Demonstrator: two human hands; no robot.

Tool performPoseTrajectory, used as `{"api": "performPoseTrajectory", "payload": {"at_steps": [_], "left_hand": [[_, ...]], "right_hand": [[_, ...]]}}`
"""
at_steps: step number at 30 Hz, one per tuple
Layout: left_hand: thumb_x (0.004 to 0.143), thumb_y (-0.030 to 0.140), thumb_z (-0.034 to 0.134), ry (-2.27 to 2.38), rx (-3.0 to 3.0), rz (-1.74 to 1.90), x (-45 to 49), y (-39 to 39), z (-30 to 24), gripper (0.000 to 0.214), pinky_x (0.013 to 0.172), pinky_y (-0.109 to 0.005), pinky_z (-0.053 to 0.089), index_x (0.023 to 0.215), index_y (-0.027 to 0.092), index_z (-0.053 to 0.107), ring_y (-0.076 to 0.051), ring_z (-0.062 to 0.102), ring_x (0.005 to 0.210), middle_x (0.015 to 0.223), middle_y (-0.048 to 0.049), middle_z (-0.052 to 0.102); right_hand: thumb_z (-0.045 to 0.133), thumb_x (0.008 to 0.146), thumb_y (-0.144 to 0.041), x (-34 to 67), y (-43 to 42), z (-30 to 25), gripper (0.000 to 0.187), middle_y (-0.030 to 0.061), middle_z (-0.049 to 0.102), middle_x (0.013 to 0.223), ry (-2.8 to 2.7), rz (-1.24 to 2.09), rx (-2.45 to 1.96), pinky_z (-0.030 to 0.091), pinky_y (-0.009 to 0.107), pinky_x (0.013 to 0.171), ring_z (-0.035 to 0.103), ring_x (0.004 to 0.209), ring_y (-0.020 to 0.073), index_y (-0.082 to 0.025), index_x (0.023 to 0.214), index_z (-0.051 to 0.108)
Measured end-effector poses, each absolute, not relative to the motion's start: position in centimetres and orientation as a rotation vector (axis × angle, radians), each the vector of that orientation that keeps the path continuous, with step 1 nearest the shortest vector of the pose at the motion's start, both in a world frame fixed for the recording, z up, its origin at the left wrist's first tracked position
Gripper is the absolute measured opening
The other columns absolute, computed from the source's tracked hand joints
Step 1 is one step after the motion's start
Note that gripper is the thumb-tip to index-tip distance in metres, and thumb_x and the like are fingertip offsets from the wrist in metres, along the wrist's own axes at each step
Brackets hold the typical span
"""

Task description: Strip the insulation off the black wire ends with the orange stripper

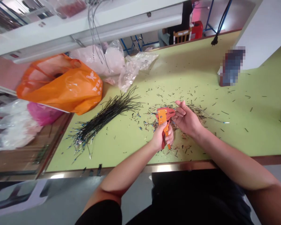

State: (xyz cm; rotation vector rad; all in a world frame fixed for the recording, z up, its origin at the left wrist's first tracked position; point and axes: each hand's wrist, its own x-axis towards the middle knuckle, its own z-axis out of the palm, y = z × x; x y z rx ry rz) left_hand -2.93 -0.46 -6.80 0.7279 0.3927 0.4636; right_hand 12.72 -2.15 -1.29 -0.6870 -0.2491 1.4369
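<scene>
My left hand (161, 136) is wrapped around the handles of an orange and red wire stripper (163, 116), whose jaws point to the right. Beside those jaws my right hand (186, 118) is closed in a pinch on a thin wire (210, 116). That wire trails off to the right and ends in a small blue and white tip. Its other end is hidden by the fingers and the tool, so I cannot tell whether it sits in the jaws. A thick bundle of black wires (107, 115) with blue-tipped ends lies to the left.
Short black offcuts (181, 147) are strewn over the green tabletop (131, 147). An orange bag (65, 89) and clear plastic bags (131, 70) stand at the back left. A shelf (131, 18) overhangs the table. A phone-like object (232, 67) leans on a white panel at right.
</scene>
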Motion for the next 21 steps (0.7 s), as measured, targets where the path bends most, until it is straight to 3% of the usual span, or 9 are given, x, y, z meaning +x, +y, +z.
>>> {"api": "performPoseTrajectory", "payload": {"at_steps": [5, 10, 14, 17, 19, 21], "left_hand": [[0.084, 0.073, 0.07, 0.356, 0.686, 0.428, -3.2, -0.6, -6.2, 0.059, 0.041, -0.025, 0.042, 0.067, 0.019, 0.056, -0.011, 0.042, 0.036, 0.046, 0.0057, 0.045], [0.081, 0.076, 0.071, 0.309, 0.7, 0.407, -3.3, -1.1, -5.4, 0.061, 0.047, -0.028, 0.048, 0.07, 0.017, 0.06, -0.013, 0.051, 0.042, 0.052, 0.0024, 0.052], [0.088, 0.062, 0.071, 0.316, 0.62, 0.641, -4.4, 0.5, -4.4, 0.049, 0.049, -0.026, 0.05, 0.068, 0.019, 0.057, -0.012, 0.051, 0.044, 0.052, 0.0041, 0.049], [0.097, 0.057, 0.059, 0.392, 0.518, 0.822, -5.4, 2.3, -3.3, 0.048, 0.048, -0.025, 0.049, 0.067, 0.02, 0.055, -0.011, 0.048, 0.044, 0.051, 0.0049, 0.045], [0.1, 0.06, 0.053, 0.41, 0.526, 0.765, -5.6, 2.8, -3.0, 0.052, 0.049, -0.027, 0.051, 0.067, 0.02, 0.055, -0.013, 0.051, 0.046, 0.053, 0.0031, 0.048], [0.096, 0.063, 0.059, 0.392, 0.579, 0.655, -5.4, 2.5, -3.0, 0.052, 0.052, -0.03, 0.054, 0.069, 0.019, 0.057, -0.015, 0.055, 0.049, 0.056, 0.0011, 0.053]], "right_hand": [[0.064, 0.109, -0.044, 13.2, -2.6, -0.3, 0.03, -0.0089, 0.026, 0.058, -0.231, 1.383, -0.772, 0.04, 0.02, 0.053, 0.027, 0.05, 0.0104, -0.022, 0.089, 0.069], [0.068, 0.105, -0.048, 13.2, -3.2, 0.0, 0.031, -0.0084, 0.025, 0.058, -0.333, 1.288, -0.782, 0.041, 0.024, 0.054, 0.027, 0.051, 0.0118, -0.024, 0.085, 0.067], [0.068, 0.105, -0.048, 17.0, -2.8, 0.0, 0.029, -0.0082, 0.027, 0.057, -0.438, 1.083, -0.833, 0.042, 0.029, 0.055, 0.029, 0.05, 0.0131, -0.028, 0.085, 0.061], [0.062, 0.108, -0.051, 20.3, -2.0, 0.2, 0.033, -0.0093, 0.023, 0.054, -0.454, 0.859, -0.822, 0.041, 0.029, 0.053, 0.024, 0.046, 0.0128, -0.029, 0.084, 0.058], [0.063, 0.108, -0.05, 20.8, -1.7, 0.2, 0.032, -0.0099, 0.021, 0.053, -0.472, 0.92, -0.798, 0.04, 0.028, 0.053, 0.024, 0.045, 0.0124, -0.029, 0.085, 0.058], [0.067, 0.107, -0.048, 19.9, -1.7, 0.1, 0.03, -0.0102, 0.021, 0.052, -0.489, 1.073, -0.787, 0.04, 0.027, 0.052, 0.025, 0.045, 0.0123, -0.029, 0.086, 0.059]]}}
